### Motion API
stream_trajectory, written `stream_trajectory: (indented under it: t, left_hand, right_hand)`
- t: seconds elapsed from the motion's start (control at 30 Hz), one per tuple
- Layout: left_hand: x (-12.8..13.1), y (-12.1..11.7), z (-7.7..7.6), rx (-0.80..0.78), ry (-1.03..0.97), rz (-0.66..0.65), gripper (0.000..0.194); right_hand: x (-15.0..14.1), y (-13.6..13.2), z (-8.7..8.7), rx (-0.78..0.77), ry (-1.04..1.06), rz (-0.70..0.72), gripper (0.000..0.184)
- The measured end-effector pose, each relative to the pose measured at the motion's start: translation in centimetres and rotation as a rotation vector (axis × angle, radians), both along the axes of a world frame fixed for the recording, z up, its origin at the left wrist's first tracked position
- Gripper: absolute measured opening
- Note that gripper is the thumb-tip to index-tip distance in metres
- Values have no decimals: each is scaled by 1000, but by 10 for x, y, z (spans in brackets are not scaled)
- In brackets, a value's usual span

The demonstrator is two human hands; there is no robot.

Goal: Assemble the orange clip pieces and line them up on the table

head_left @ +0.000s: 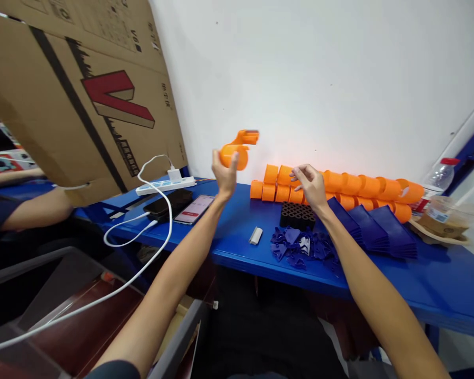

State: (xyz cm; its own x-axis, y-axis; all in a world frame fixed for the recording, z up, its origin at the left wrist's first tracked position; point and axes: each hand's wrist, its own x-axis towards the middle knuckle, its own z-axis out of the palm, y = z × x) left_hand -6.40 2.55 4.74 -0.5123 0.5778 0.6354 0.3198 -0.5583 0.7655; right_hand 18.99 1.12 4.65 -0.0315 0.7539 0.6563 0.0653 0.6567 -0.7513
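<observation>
My left hand [225,176] is closed around an orange plastic part [237,157], raised above the table against the white wall. The part has a round cup-like body and a short arm at its top ending in a small block. My right hand [310,181] hovers in front of the rows of orange cylinders [349,184], its fingers loosely bent and thumb apart; I see nothing in it. Below it stand a block of small black tubes [297,215] and a pile of small dark blue plastic pieces [319,246]. Stacked blue sheets [391,229] lie beside my right forearm.
A small grey piece [255,236] lies near the front edge of the blue table [233,247]. Left are a phone [193,209], a power strip [166,185], a white cable [168,231] and a large cardboard box [82,95]. Another person's arm [39,213] shows far left. A plastic cup [448,213] stands right.
</observation>
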Motion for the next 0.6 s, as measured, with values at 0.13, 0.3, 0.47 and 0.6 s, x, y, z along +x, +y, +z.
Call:
stream_trajectory:
  t: [0.13,0.3,0.47,0.6]
  left_hand:
    - [42,-7,-22,489,471,-54,53]
    - [68,0,-44,650,734,-102,34]
    - [71,4,-51,684,701,-145,36]
    - [70,2,-45,521,459,-375,42]
  right_hand:
    - [-19,-15,0,-9,-59,136,72]
    - [-19,-15,0,-82,22,125,73]
    - [-13,-16,1,-113,29,172,67]
    - [-15,-15,-2,-75,2,133,67]
